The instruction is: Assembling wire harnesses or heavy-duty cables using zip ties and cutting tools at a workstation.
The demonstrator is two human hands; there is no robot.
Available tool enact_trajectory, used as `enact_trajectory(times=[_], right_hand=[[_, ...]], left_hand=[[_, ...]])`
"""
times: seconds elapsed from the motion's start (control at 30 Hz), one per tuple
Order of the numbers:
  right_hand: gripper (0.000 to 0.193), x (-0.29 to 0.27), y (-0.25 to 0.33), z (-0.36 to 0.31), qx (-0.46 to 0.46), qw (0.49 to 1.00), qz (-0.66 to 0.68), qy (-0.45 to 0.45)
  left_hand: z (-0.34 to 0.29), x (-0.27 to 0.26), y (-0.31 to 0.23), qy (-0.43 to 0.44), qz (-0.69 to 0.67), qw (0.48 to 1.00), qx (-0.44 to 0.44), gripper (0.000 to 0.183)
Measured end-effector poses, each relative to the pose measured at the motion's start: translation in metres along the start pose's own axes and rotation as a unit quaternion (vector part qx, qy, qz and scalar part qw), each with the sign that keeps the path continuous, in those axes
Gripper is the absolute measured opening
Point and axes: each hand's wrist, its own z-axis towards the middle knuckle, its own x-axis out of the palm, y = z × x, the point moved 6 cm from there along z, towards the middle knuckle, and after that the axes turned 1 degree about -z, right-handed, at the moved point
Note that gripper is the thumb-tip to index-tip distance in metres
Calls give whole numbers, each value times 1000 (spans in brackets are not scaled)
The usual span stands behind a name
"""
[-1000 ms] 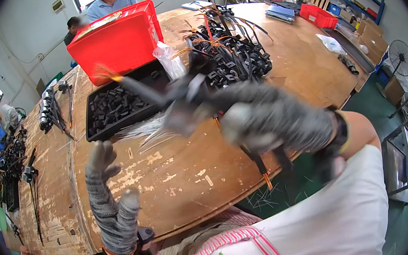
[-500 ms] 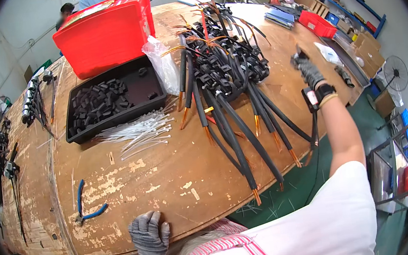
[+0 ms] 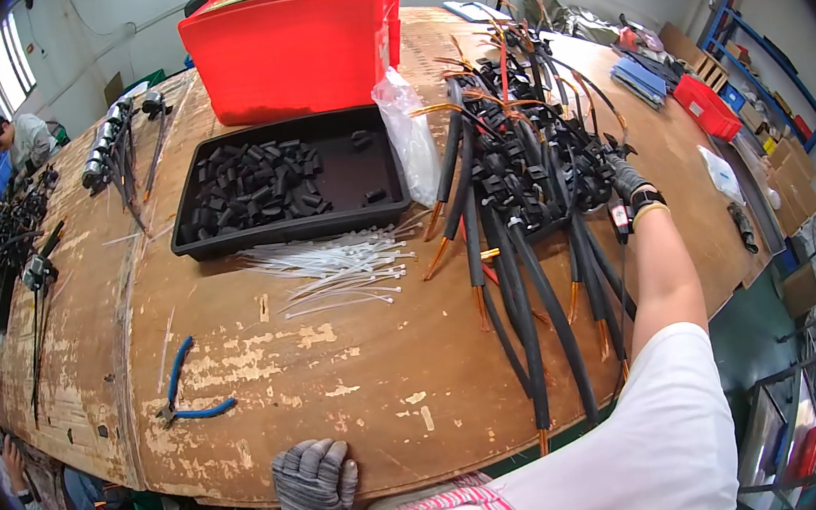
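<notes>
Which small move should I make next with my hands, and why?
I would perhaps bring the left hand over to steady the black cables. It rests by the near edge of the table with nothing visible in its grip, while the right hand is at the right side of the pile. Several cables overlap, so they might shift.

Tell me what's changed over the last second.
The left hand came down from its raised pose to the front edge of the table. The right hand swept out to the right, then back to the right side of the black cable pile; whether it grips anything is unclear. The cable blurred over the black tray is gone from there. Tray, zip ties and red bin stayed put.
</notes>
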Motion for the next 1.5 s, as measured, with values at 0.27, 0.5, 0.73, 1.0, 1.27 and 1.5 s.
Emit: enact_trajectory(times=[0.27, 0.5, 0.73, 1.0, 1.27, 1.5], right_hand=[[35, -11, -22, -29, 42, 998, 28, -40], [44, -20, -38, 15, -62, 996, -33, 61], [38, -16, -18, -3, -52, 998, -21, -15], [45, -81, -76, 7, -96, 735, -653, -155], [43, 34, 191, -186, -403, 906, 65, -110], [40, 264, 290, -415, -633, 711, -210, 222]], left_hand=[[3, -1, 0, -5, -3, 1000, 0, 24], [9, 1, 3, -12, -10, 1000, 9, 22], [-3, -10, 2, -31, -5, 999, 7, 21], [-17, 3, 9, -40, -33, 998, 17, 22], [-19, 8, 17, -68, -57, 996, 14, 29], [-92, -63, 62, -309, -100, 944, -61, 26]])
